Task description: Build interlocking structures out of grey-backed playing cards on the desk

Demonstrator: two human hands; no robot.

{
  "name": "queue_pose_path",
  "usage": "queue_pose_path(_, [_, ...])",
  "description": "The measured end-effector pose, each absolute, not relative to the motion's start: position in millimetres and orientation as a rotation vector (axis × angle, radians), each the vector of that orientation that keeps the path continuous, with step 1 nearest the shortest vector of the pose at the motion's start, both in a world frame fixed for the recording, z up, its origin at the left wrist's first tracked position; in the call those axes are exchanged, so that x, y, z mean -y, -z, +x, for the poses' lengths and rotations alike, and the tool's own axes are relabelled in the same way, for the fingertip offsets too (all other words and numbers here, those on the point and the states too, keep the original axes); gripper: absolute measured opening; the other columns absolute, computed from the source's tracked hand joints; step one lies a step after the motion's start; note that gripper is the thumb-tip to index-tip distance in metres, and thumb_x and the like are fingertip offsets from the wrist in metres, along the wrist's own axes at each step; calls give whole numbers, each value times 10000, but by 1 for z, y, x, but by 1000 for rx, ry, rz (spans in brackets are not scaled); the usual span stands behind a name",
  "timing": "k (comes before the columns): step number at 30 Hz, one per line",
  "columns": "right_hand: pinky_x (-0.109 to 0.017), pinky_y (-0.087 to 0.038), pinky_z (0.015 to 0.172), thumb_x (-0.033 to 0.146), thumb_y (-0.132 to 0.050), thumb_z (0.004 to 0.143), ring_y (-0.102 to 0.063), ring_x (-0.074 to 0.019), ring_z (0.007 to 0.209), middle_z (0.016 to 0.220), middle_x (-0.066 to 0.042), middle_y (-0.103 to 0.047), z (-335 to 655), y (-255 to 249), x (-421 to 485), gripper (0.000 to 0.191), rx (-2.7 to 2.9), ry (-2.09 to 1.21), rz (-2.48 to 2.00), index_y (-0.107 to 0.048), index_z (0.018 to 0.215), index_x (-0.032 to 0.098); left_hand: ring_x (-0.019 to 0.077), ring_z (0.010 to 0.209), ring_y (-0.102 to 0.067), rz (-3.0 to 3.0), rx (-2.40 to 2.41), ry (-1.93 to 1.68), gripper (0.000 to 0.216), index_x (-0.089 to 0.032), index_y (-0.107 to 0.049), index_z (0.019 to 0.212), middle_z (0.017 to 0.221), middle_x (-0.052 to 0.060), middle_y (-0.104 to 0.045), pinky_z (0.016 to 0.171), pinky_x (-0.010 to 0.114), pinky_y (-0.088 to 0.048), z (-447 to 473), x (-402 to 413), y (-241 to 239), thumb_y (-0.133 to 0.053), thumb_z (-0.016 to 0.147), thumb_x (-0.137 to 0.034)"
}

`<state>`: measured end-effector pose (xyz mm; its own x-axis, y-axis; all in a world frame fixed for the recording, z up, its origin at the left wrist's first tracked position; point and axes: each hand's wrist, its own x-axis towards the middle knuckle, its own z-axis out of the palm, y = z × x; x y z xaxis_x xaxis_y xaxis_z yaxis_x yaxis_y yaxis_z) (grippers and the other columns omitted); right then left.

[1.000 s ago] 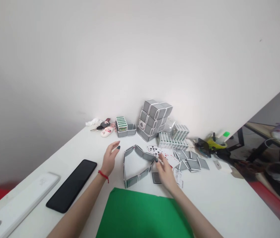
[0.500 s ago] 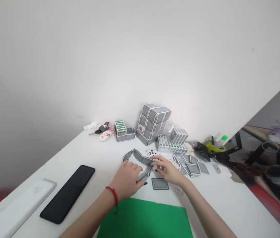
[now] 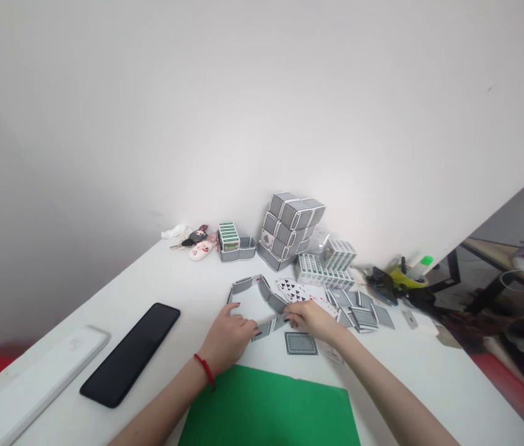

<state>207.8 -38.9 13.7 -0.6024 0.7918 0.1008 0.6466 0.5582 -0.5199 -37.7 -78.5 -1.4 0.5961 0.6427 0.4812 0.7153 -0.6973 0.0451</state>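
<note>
A ring of linked, folded playing cards (image 3: 272,298) stands on edge on the white table, grey patterned backs showing. My right hand (image 3: 311,319) pinches its near right corner, fingertips pressed together. On the near left side, my left hand (image 3: 228,334) has a finger reaching to the ring's left corner, while its other fingertips press at the near card strip; its grip is partly hidden. A single card (image 3: 301,343) lies face down just below my right hand. Face-up cards (image 3: 292,289) lie behind the ring.
A tower of folded cards (image 3: 290,229) leans by the wall, beside green-and-white card boxes (image 3: 324,271). Loose cards (image 3: 364,313) lie to the right. A phone (image 3: 132,353), a long white case (image 3: 39,384) and a green sheet (image 3: 271,409) are nearer. Keys and charms (image 3: 200,241) sit far left.
My right hand has closed on the ring's right corner, and the near strip now meets it. My left hand has shifted slightly left and down, its fingers drawn closer together. The view has shifted slightly.
</note>
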Motion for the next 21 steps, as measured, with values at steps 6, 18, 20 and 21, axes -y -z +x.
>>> queue_pose_path(6, [-237, -456, 623, 166, -413, 851, -589, -134, 598, 662, -5, -643, 203, -10, 39, 252, 2459, -587, -1195, -659, 886, 207, 131, 542, -545, -2718, 1110, 741, 261, -176, -567, 677, 543, 3, -589, 880, 410, -389, -35, 79, 1, -403, 880, -185])
queue_pose_path(18, [-301, -557, 549, 260, -468, 803, -652, -122, 571, 1092, -58, -640, 229, -11, 51, 401, 1737, -1105, -1299, -558, 1194, 251, 199, 901, -585, -2565, 1668, 1842, 271, -181, -610, 886, 927, 77, -651, 835, 333, -442, -65, 58, -19, -373, 861, -310])
queue_pose_path(20, [-268, -529, 471, 314, -493, 791, -634, -117, 542, 1066, -74, -645, 224, -4, 53, 372, 1552, -1151, -1327, -591, 1135, 211, 207, 948, -574, -2507, 1802, 2039, 263, -174, -614, 896, 951, 72, -645, 880, 339, -422, -71, 33, -11, -408, 833, -324])
queue_pose_path(21, [-253, -508, 437, 342, -504, 784, -621, -114, 522, 1043, -80, -652, 219, 0, 53, 362, 1488, -1172, -1339, -608, 1096, 191, 214, 995, -559, -2471, 1855, 2133, 262, -169, -617, 919, 994, 75, -638, 917, 348, -400, -73, 20, -6, -430, 811, -318])
